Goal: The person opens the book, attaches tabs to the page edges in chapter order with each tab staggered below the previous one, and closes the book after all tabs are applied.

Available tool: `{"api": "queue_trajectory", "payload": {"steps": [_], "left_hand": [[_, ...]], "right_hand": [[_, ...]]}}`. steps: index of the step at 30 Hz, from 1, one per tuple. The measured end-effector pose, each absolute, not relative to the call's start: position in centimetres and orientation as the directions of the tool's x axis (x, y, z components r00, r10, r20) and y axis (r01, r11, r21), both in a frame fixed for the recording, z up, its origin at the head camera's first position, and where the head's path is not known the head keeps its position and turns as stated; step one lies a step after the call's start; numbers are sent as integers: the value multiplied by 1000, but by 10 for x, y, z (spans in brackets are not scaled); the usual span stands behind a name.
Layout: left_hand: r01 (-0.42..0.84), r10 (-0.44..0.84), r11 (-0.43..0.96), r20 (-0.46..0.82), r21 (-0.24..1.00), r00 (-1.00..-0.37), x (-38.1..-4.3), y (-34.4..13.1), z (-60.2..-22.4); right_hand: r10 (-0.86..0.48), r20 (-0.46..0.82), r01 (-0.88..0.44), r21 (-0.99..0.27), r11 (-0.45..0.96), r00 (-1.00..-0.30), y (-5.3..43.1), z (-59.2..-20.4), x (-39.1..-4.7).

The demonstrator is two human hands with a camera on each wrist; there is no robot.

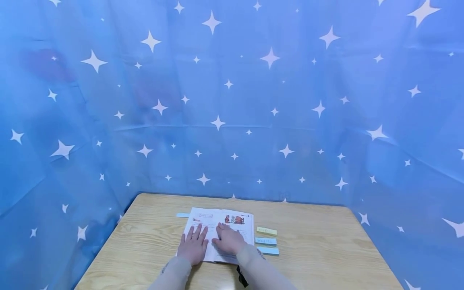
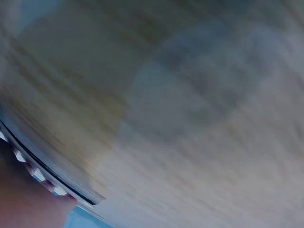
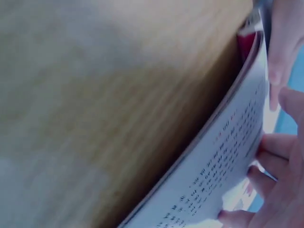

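An open book (image 1: 212, 215) lies on the wooden table, with printed text on both pages and a small coloured picture at the right page's top. My left hand (image 1: 193, 245) rests flat on the left page, fingers spread and straight. On the right page, near the centre fold, lies my right hand (image 1: 229, 239), its fingertips touching the paper. In the right wrist view the fingers of the right hand (image 3: 280, 166) press on the printed page (image 3: 213, 156), whose near edge lifts slightly off the table. The left wrist view shows only part of the left hand (image 2: 33, 199) at the book's edge.
Right of the book lie a yellow paper strip (image 1: 266, 230) and two blue strips, the upper blue strip (image 1: 266, 241) bearing writing. Another blue strip (image 1: 183, 215) pokes out at the book's left. A starry blue curtain (image 1: 232, 100) surrounds the wooden table (image 1: 319, 241).
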State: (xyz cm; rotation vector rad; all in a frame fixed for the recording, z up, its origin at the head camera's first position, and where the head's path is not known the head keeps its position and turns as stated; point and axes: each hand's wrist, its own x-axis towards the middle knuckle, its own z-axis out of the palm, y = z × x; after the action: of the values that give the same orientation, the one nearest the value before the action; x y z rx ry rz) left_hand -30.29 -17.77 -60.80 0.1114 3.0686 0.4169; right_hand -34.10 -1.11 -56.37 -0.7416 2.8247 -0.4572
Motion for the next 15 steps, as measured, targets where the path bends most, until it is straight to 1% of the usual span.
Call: {"api": "queue_trajectory", "payload": {"steps": [7, 13, 15], "left_hand": [[51, 65, 963, -46, 263, -997, -301, -172, -598], [48, 64, 965, -56, 260, -996, -298, -173, -597], [55, 70, 964, -46, 260, -996, -298, -172, -598]], "right_hand": [[-480, -79, -431, -333, 839, -874, -11, -565, -365], [-469, -59, -441, -255, 860, -881, -17, -570, -378], [-462, -46, -438, -248, 864, -886, -17, -570, -382]]}}
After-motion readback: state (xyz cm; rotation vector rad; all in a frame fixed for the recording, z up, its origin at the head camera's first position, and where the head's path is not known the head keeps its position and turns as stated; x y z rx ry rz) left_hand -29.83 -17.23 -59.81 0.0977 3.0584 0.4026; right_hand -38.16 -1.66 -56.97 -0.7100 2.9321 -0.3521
